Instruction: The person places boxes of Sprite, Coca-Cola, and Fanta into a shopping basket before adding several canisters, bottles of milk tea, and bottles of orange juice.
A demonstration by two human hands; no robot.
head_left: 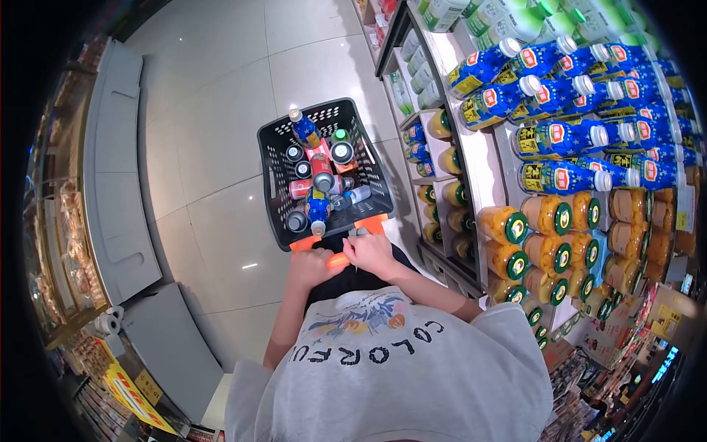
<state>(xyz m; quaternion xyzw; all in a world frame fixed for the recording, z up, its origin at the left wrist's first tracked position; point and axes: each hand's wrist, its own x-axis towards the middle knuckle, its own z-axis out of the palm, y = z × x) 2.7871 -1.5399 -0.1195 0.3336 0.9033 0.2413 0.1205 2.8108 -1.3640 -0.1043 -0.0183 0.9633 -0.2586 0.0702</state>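
Observation:
My left hand (309, 267) is closed around the orange handle (339, 261) of a dark grey shopping basket (266, 158). Beside it my right hand (370, 252) grips the same handle, its fingers curled over the bar. The perforated basket is ahead of my body and holds several bottles and cans. Among them are a blue bottle (305, 131) with a pale cap at the far end, another blue bottle (317, 206) near the handle, a green-capped bottle (341, 137), and a clear bottle (353, 196) lying on its side.
To the right, a shelf holds stacked blue bottles (556, 140) and jars of orange contents with green lids (541, 216). White-and-green bottles (508, 18) are farther back. Grey counters (118, 169) line the left. Pale tiled floor (206, 96) stretches ahead between them.

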